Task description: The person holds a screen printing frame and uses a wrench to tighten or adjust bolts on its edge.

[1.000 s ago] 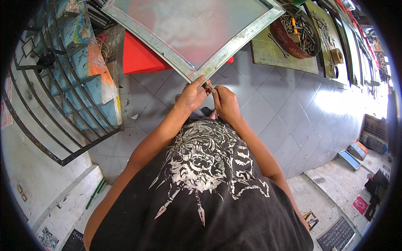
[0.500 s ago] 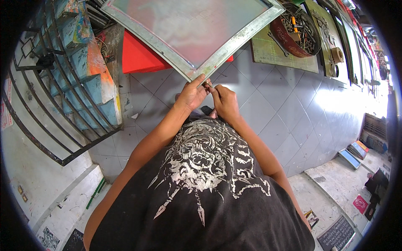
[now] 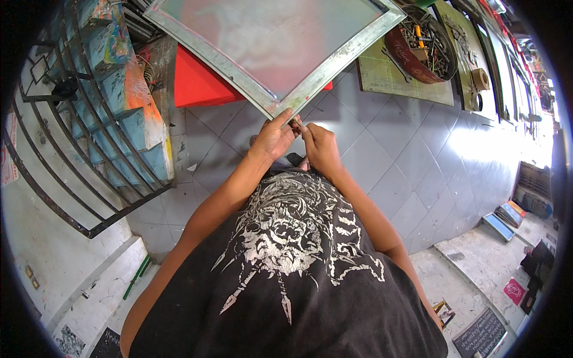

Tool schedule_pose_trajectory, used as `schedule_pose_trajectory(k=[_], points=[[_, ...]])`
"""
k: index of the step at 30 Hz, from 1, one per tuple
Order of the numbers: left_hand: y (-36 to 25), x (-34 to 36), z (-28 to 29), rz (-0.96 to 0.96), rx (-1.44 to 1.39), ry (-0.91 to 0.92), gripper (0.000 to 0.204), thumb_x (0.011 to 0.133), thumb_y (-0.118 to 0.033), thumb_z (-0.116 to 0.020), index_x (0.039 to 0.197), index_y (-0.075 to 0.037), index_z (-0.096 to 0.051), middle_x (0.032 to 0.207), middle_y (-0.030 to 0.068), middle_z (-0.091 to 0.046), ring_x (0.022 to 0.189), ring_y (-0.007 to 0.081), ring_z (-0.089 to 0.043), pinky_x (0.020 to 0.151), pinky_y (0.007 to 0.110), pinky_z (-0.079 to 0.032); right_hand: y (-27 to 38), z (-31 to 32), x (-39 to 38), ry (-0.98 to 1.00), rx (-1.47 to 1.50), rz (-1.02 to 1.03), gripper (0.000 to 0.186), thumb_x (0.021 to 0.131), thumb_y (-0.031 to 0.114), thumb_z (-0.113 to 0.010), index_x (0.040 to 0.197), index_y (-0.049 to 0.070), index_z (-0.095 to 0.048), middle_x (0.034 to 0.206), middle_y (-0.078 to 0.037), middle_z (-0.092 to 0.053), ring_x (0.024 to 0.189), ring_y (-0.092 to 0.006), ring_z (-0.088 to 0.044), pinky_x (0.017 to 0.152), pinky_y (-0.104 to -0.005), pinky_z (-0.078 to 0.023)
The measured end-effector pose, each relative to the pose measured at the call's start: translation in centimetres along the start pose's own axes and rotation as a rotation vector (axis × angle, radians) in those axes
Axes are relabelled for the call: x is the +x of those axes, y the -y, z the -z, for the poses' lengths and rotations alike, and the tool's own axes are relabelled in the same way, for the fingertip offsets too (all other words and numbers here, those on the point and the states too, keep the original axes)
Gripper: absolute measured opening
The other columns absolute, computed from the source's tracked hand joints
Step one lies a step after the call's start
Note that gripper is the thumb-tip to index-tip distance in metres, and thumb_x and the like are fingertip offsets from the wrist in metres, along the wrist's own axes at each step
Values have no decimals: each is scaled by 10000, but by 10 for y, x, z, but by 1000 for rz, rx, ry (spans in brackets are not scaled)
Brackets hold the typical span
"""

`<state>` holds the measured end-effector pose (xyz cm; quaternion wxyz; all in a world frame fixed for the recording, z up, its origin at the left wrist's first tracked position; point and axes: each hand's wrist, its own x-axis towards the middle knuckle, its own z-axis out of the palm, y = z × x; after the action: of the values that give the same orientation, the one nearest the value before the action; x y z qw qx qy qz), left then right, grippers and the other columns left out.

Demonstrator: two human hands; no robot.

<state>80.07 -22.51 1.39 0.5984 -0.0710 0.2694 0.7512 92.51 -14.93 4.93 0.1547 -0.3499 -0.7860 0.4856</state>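
A silk-screen frame (image 3: 334, 65) with a metal rim and pale, pinkish-grey mesh stretches away from me, one corner pointing at my body. My left hand (image 3: 274, 140) grips that nearest corner, thumb on top and fingers curled beneath. Just right of it, my right hand (image 3: 323, 146) is closed, thumb and finger pinching something small at the corner's underside. What it pinches is too small and too covered to name. Both hands nearly touch each other.
Under the frame's left side lies a bright red flat-sided object (image 3: 206, 80). A round maroon tin (image 3: 412, 62) full of metal tools stands on a green gridded board (image 3: 409, 88) at the far right. Black curved metal bars (image 3: 95, 209) and paint-stained blue blocks (image 3: 128, 122) are at the left.
The frame's near corner has dipped very slightly toward me. My hands keep nearly the same place and grip, with only a small shift of the right fingers.
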Motion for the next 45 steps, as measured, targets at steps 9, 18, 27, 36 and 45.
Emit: schedule_pose_trajectory(k=[9, 18, 27, 36, 45], points=[[0, 0, 1, -2, -2, -13, 307, 906, -183, -614, 1141, -10, -518, 896, 51, -548, 851, 162, -519, 796, 312, -437, 11, 3, -7, -9, -70, -4, 354, 968, 293, -471, 750, 27, -555, 618, -18, -518, 484, -135, -445, 484, -278, -371], [2, 3, 3, -51, 21, -20, 310, 910, -198, -609, 1142, -13, -518, 889, 46, -539, 827, 155, -499, 781, 303, -434, -10, -2, 0, 148, 489, -420, 380, 972, 346, -464, 773, 34, -552, 587, -27, -495, 459, -143, -406, 466, -283, -344], [-1, -1, 0, 2, 10, 8, 292, 921, -198, -593, 1141, -21, -518, 888, 44, -534, 829, 149, -491, 784, 314, -431, 0, 2, 1, -34, -109, 148, 273, 916, 255, -573, 827, -3, -570, 575, -109, -509, 489, -225, -473, 499, -354, -396], [1, 4, 6, -5, 36, 24, 287, 940, -234, -558, 1136, -30, -512, 871, 34, -514, 823, 145, -479, 785, 321, -424, 2, 3, -2, -15, 104, -81, 326, 927, 320, -545, 793, 24, -573, 614, -68, -535, 520, -202, -505, 491, -323, -396], [3, 6, 9, 18, 42, 37, 281, 946, -254, -543, 1120, -37, -503, 875, 41, -505, 809, 157, -470, 770, 346, -407, -22, -4, 10, 175, 449, -374, 288, 934, 248, -518, 768, 18, -572, 607, -165, -562, 584, -343, -571, 570, -402, -451]])
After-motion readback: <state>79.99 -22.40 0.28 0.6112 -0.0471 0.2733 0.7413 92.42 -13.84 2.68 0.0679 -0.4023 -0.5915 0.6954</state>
